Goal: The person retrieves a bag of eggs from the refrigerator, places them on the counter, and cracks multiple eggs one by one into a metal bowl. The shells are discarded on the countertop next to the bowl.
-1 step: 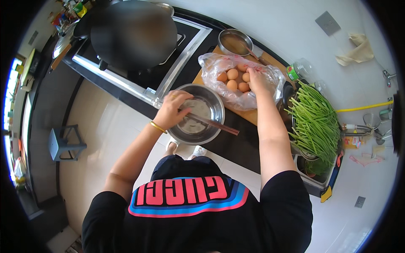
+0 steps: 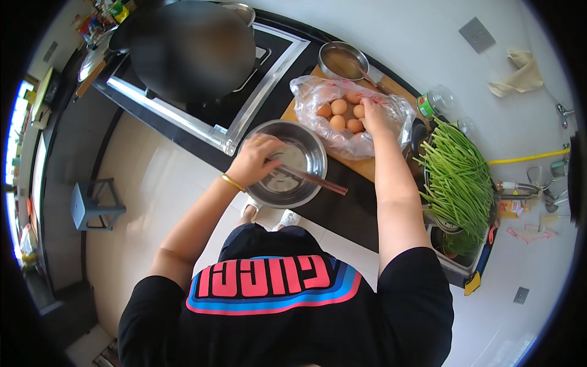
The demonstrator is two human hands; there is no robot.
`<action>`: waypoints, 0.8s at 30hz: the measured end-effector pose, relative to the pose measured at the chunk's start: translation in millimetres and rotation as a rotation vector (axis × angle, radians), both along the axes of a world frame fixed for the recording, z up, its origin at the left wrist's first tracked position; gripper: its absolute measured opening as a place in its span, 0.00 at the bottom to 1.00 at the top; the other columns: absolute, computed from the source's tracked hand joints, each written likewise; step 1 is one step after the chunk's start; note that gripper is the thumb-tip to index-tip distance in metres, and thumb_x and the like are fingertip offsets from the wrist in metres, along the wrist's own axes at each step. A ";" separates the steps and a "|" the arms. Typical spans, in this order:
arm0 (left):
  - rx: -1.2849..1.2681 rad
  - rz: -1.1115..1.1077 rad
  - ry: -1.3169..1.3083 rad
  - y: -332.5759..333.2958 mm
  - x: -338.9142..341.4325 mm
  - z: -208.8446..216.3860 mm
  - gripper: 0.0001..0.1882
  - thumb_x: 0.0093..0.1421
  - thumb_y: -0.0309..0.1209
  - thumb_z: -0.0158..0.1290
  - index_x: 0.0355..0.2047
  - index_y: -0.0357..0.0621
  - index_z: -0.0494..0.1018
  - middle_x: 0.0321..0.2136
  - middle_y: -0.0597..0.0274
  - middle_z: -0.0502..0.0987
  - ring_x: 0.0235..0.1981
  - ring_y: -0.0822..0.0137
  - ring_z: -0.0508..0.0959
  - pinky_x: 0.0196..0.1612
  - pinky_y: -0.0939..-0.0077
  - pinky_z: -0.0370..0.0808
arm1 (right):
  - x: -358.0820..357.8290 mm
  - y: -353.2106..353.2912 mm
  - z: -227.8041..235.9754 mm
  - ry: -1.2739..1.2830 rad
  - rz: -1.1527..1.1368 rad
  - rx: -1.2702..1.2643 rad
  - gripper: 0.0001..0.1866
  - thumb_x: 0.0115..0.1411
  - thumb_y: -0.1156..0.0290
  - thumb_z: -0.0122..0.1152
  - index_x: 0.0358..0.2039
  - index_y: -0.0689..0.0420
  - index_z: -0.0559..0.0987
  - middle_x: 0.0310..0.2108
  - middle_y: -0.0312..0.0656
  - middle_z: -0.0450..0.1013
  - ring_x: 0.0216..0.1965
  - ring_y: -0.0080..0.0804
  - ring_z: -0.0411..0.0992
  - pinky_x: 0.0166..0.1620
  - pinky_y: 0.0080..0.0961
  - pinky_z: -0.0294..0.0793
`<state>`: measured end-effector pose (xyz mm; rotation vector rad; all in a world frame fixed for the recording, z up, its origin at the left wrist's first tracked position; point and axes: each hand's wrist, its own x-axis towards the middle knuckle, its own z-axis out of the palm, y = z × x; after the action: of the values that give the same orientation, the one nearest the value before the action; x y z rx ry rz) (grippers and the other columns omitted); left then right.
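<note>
My left hand (image 2: 254,162) is closed around a pair of reddish-brown chopsticks (image 2: 321,181) over a shiny metal bowl (image 2: 313,145). The chopsticks lie across the bowl and reach past its right side. A pale, shiny patch shows on the bowl's bottom; I cannot make out what it is. To the right, my right hand (image 2: 375,114) reaches into an opened clear plastic bag (image 2: 318,134) of several brown eggs (image 2: 338,107). Its fingers are bent against the egg (image 2: 359,111) at the right of the group, hiding part of it.
The bag rests on a wooden board (image 2: 364,168). Behind it stands a small metal pot (image 2: 342,61) with brownish liquid. Green stalks (image 2: 458,177) are heaped at right beside a clear jar (image 2: 435,101). A stove (image 2: 272,49) with a dark, blurred pan is at left; a stool (image 2: 95,205) stands below.
</note>
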<state>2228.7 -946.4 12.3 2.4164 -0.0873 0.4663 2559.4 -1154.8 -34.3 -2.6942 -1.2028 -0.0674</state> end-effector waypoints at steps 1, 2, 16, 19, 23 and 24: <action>0.043 -0.076 0.066 -2.5 1.1 -7.0 0.22 0.44 0.28 0.62 0.43 0.43 0.73 0.43 0.55 0.74 0.48 0.52 0.70 0.51 0.60 0.66 | -5.4 2.5 8.4 -0.001 -0.027 -0.026 0.23 0.46 0.73 0.67 0.44 0.54 0.69 0.44 0.45 0.72 0.46 0.44 0.71 0.49 0.38 0.70; 0.097 -0.096 0.093 -9.0 0.0 -12.0 0.21 0.45 0.30 0.62 0.42 0.45 0.73 0.41 0.55 0.75 0.47 0.53 0.71 0.51 0.60 0.66 | -11.7 3.0 18.4 -0.003 -0.058 -0.052 0.24 0.47 0.71 0.67 0.44 0.54 0.68 0.45 0.46 0.72 0.47 0.44 0.70 0.49 0.38 0.70; 0.375 -0.043 0.265 -15.0 34.8 -58.1 0.08 0.51 0.32 0.55 0.32 0.46 0.76 0.28 0.57 0.77 0.34 0.56 0.77 0.38 0.63 0.74 | -159.8 -37.9 70.3 1.967 0.177 1.565 0.27 0.59 0.57 0.58 0.52 0.61 0.66 0.46 0.50 0.70 0.45 0.38 0.71 0.46 0.33 0.74; 0.325 -0.087 0.262 -17.8 32.8 -49.0 0.10 0.51 0.31 0.56 0.35 0.45 0.75 0.29 0.56 0.77 0.35 0.55 0.77 0.39 0.63 0.74 | -169.7 -54.5 57.5 1.610 -0.086 1.534 0.25 0.60 0.59 0.57 0.52 0.60 0.67 0.45 0.49 0.70 0.44 0.36 0.72 0.45 0.32 0.75; 0.235 -0.146 0.222 -19.0 27.1 -41.0 0.12 0.49 0.29 0.57 0.36 0.45 0.74 0.31 0.54 0.77 0.36 0.54 0.77 0.41 0.63 0.74 | -177.9 -88.4 -7.9 0.648 -0.467 1.221 0.24 0.56 0.68 0.63 0.50 0.63 0.67 0.41 0.44 0.71 0.39 0.30 0.73 0.41 0.25 0.74; 0.228 -0.155 0.236 -17.5 25.9 -40.2 0.12 0.49 0.28 0.57 0.36 0.45 0.74 0.31 0.54 0.77 0.36 0.53 0.77 0.41 0.63 0.74 | -181.0 -94.6 -16.1 0.533 -0.508 1.083 0.25 0.55 0.68 0.64 0.49 0.63 0.67 0.42 0.45 0.71 0.40 0.31 0.73 0.42 0.25 0.73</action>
<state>2254.6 -963.9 -27.9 2.6442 -0.2338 0.1027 2378.3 -1249.4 -50.4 -1.7749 -0.1650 -0.0450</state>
